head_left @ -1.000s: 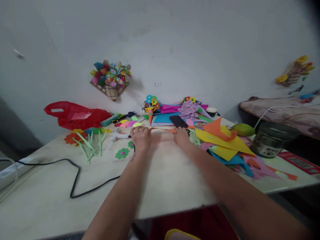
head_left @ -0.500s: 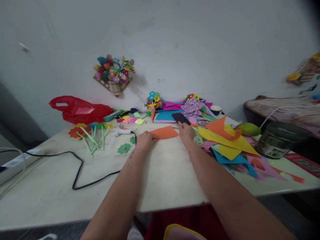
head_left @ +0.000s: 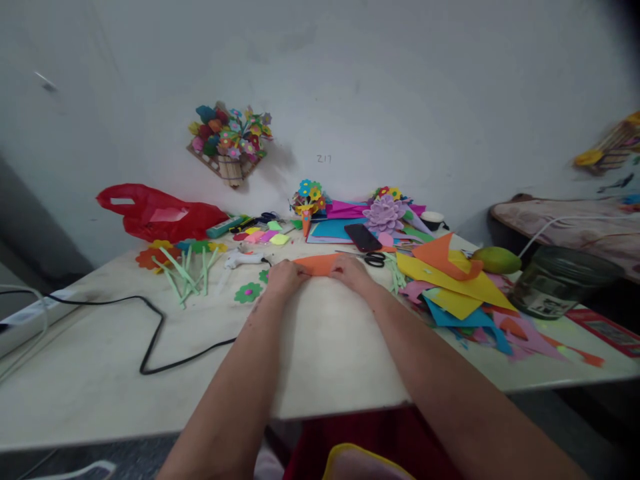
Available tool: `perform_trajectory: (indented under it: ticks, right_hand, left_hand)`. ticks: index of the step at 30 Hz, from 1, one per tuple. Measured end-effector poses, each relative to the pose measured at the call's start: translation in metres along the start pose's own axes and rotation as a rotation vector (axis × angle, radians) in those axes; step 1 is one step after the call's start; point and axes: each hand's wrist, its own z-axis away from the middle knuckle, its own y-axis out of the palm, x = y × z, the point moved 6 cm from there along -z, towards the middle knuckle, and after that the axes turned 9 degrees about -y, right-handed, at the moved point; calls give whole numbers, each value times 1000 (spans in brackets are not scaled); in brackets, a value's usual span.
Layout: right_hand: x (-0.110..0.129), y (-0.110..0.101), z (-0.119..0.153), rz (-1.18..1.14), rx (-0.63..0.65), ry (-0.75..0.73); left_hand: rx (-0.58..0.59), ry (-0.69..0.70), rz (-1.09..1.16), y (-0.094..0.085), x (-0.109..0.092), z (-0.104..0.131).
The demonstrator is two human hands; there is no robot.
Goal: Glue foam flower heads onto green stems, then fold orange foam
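Observation:
An orange sheet of craft foam or paper lies on the table between my hands. At its left end, my left hand is closed with the edge pinched in its fingers. My right hand grips the right end the same way. Just beyond my right hand lie black-handled scissors, and behind them a dark phone. Left of my left hand are a white glue gun and a green flower cutout with a pink centre.
Pale green strips and a red plastic bag are on the left. A black cable crosses the table. On the right lie yellow sheets, a green fruit and a glass jar. A purple flower stands at the back.
My right hand has left the phone and moved left and nearer, taking hold of the orange sheet's right end. The scissors now show beside the phone. My left hand stays on the sheet.

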Motion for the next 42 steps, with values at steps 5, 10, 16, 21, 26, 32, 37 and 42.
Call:
perform_trajectory:
  ticks: [5, 10, 16, 21, 26, 32, 37, 42]
  right_hand:
    - [-1, 4, -1, -27, -8, 13]
    - [1, 7, -2, -55, -32, -32]
    - [2, 10, -4, -60, -44, -45]
    - [2, 11, -6, -58, -31, -5]
    - [3, 12, -6, -62, 17, 25]
    - [10, 7, -4, 38, 62, 44]
    - [15, 5, -3, 88, 72, 49]
    - [15, 7, -4, 101, 55, 89]
  left_hand:
    - [-40, 41, 152, 5, -4, 0]
    - [-14, 82, 169, 14, -7, -3]
    - [-10, 88, 180, 21, -3, -8]
    - [-13, 103, 187, 21, -4, -8]
    - [-13, 122, 179, 22, -7, -9]
    - [-13, 92, 102, 20, -9, -8]
    - [3, 75, 39, 18, -13, -6]
    - [25, 64, -20, 19, -15, -4]
